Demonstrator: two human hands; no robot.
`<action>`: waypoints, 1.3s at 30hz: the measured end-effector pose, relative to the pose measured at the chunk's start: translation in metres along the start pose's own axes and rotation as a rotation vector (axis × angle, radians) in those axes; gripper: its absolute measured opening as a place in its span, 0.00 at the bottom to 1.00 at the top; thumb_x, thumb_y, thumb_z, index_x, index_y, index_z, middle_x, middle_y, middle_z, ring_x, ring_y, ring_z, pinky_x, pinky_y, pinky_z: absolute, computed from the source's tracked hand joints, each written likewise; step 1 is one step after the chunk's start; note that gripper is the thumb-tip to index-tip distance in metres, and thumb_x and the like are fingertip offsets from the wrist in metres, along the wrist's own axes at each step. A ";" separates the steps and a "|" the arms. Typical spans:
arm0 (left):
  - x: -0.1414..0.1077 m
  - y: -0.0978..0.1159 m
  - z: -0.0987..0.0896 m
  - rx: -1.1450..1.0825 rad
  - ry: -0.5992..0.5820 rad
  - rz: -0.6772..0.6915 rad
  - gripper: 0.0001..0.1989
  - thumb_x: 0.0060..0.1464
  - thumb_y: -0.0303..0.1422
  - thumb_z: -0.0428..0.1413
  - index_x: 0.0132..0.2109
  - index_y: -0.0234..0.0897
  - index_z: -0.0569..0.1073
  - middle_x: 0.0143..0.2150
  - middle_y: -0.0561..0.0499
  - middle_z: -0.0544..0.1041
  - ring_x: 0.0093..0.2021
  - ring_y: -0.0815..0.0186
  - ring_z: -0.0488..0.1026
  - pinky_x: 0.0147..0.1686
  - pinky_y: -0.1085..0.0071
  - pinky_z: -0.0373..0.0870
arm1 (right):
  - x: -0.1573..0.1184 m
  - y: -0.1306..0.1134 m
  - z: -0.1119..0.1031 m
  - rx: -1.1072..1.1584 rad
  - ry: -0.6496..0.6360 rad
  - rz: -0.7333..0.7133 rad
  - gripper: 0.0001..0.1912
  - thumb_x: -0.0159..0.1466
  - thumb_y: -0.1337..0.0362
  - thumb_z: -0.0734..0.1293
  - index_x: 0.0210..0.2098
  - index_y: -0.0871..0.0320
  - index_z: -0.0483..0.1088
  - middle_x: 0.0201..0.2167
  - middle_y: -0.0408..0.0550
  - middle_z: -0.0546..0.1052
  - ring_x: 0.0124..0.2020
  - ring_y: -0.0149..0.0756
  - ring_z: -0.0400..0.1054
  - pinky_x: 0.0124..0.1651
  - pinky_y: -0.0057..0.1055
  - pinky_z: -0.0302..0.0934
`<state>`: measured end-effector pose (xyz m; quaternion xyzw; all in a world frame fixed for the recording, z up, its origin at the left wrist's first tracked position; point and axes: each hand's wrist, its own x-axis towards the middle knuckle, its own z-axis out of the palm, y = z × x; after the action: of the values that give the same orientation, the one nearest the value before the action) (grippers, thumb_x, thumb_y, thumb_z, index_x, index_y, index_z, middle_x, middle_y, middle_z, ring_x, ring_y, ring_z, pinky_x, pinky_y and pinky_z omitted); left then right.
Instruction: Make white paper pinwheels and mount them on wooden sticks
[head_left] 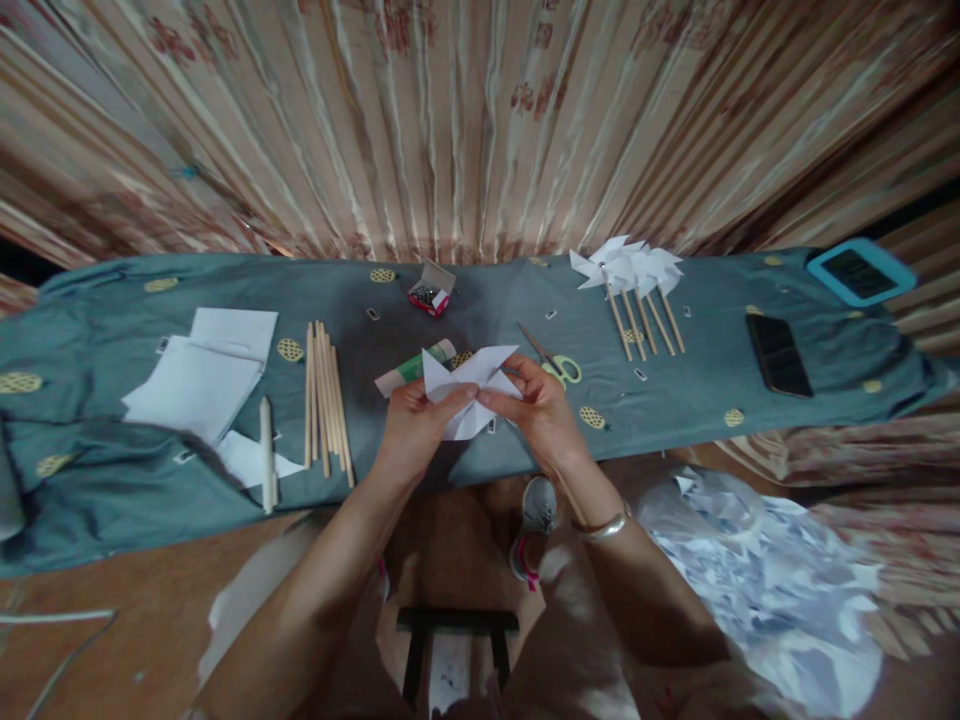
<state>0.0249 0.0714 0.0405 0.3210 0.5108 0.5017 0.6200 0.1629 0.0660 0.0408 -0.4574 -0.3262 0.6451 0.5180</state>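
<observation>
A folded white paper pinwheel (480, 372) is held over the near edge of the cloth-covered table, its points spread outward. My left hand (420, 420) pinches it from the left, thumb near its centre. From the right, my right hand (541, 408) grips it too, thumb also at the centre, fingers behind the paper. Just behind my left hand lies a green and white glue tube (415, 368). Scissors (559, 368) with yellow-green handles rest beyond my right hand. A small open red box (430, 296) of metal pins stands farther back.
White paper sheets (206, 375), a pale marker-like stick (267, 455) and several wooden sticks (325, 400) lie left. Several finished pinwheels (630, 270) on sticks, a black phone (778, 355) and a blue-framed device (861, 272) lie right. A bag of paper scraps (765, 570) stands below.
</observation>
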 end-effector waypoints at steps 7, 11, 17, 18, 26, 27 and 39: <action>0.000 -0.004 -0.005 -0.030 0.044 0.047 0.12 0.34 0.35 0.69 0.29 0.33 0.81 0.27 0.51 0.80 0.25 0.68 0.73 0.29 0.72 0.68 | 0.003 0.007 0.006 0.021 0.022 0.000 0.22 0.44 0.62 0.80 0.37 0.53 0.73 0.33 0.41 0.81 0.32 0.35 0.75 0.42 0.34 0.70; 0.000 -0.005 -0.007 -0.064 0.045 0.044 0.12 0.33 0.34 0.70 0.29 0.34 0.81 0.27 0.52 0.80 0.25 0.68 0.72 0.29 0.73 0.68 | 0.005 0.008 0.010 0.043 0.008 0.000 0.22 0.44 0.63 0.80 0.36 0.54 0.73 0.33 0.40 0.81 0.33 0.34 0.75 0.43 0.32 0.70; -0.001 0.000 -0.013 -0.056 -0.020 0.048 0.17 0.32 0.38 0.72 0.32 0.34 0.81 0.29 0.50 0.82 0.27 0.66 0.75 0.33 0.70 0.72 | 0.002 0.005 0.008 0.011 0.009 -0.018 0.21 0.44 0.62 0.80 0.36 0.54 0.74 0.32 0.40 0.81 0.31 0.34 0.75 0.41 0.33 0.70; -0.001 0.002 -0.015 -0.045 -0.031 0.064 0.19 0.31 0.39 0.73 0.33 0.34 0.81 0.30 0.49 0.82 0.29 0.65 0.75 0.34 0.69 0.72 | 0.001 0.003 0.007 0.004 0.012 -0.022 0.21 0.44 0.62 0.80 0.36 0.54 0.74 0.32 0.41 0.82 0.31 0.35 0.75 0.41 0.34 0.70; 0.009 0.018 -0.067 0.336 0.124 0.312 0.22 0.51 0.53 0.58 0.36 0.37 0.80 0.34 0.46 0.82 0.34 0.61 0.77 0.39 0.66 0.73 | -0.008 -0.011 -0.009 -0.048 0.110 -0.086 0.19 0.42 0.62 0.81 0.33 0.54 0.75 0.29 0.40 0.83 0.28 0.33 0.74 0.36 0.32 0.71; 0.012 0.019 -0.078 0.485 0.168 0.349 0.19 0.50 0.50 0.59 0.36 0.38 0.80 0.34 0.47 0.82 0.33 0.61 0.77 0.39 0.66 0.72 | -0.009 -0.013 -0.010 -0.053 0.114 -0.089 0.19 0.42 0.62 0.81 0.33 0.54 0.75 0.29 0.40 0.83 0.27 0.34 0.74 0.36 0.32 0.71; 0.023 0.008 -0.134 1.359 0.182 0.419 0.16 0.54 0.39 0.54 0.44 0.36 0.78 0.44 0.38 0.78 0.37 0.52 0.76 0.35 0.63 0.67 | -0.020 -0.022 -0.014 -0.065 0.116 -0.113 0.19 0.43 0.63 0.81 0.34 0.54 0.76 0.30 0.41 0.82 0.29 0.34 0.74 0.37 0.32 0.71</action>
<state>-0.1059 0.0798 0.0041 0.6842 0.6876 0.2062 0.1286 0.1846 0.0512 0.0609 -0.4914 -0.3418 0.5761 0.5566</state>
